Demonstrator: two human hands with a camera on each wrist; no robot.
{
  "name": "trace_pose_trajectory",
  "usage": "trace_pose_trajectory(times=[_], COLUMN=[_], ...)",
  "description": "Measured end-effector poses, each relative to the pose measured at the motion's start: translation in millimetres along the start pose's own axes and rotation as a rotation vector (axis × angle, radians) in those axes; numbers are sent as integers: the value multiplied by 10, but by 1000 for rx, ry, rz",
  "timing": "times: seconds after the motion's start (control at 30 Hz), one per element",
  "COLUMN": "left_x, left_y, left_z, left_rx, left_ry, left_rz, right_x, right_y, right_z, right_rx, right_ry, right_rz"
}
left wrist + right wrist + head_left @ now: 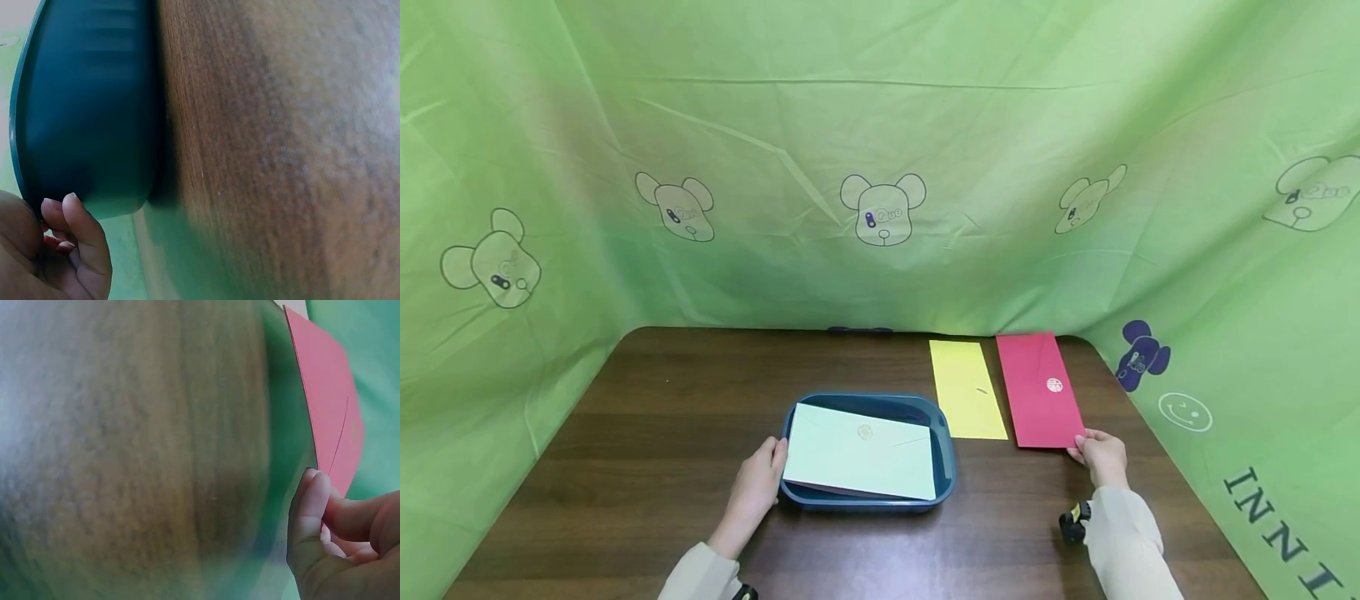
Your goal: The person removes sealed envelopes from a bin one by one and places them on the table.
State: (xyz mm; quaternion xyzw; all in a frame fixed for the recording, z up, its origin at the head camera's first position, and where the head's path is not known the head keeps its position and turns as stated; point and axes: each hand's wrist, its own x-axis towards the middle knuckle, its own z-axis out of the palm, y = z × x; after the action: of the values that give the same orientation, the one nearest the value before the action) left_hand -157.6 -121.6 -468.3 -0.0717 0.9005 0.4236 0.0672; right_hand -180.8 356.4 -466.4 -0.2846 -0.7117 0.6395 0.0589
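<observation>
A blue plastic basin (945, 467) stands on the table, and my left hand (758, 482) grips its left rim between thumb and curled fingers. In the left wrist view the basin's outer wall (94, 112) rises beside those fingers (87, 244). A pale mint envelope (861, 454) with a faint round emblem lies in the basin, tilted across it. To the right, my right hand (1101, 457) pinches the near right corner of a red envelope (1037, 400) with a white round emblem. The right wrist view shows thumb and finger on the red envelope's corner (328, 394).
A yellow envelope (967, 392) lies between the basin and the red envelope. The dark wooden table (685, 417) ends at a green curtain (760, 275) printed with bear heads, which hangs around the back and sides.
</observation>
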Motion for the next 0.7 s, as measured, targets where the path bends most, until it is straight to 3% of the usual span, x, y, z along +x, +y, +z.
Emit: trace_pose_trajectory(times=[0.4,0.6,0.7], left_x=[19,16,15], left_y=[-6,-5,0], left_z=[15,13,12], left_rx=[-4,5,5], left_ry=[-3,1,0], left_rz=[-14,-14,-16], right_x=[55,105,126], right_y=[44,62,73], right_z=[18,55,70], right_rx=[-133,-99,-234], right_ry=[87,109,136], right_rz=[-12,-31,-34])
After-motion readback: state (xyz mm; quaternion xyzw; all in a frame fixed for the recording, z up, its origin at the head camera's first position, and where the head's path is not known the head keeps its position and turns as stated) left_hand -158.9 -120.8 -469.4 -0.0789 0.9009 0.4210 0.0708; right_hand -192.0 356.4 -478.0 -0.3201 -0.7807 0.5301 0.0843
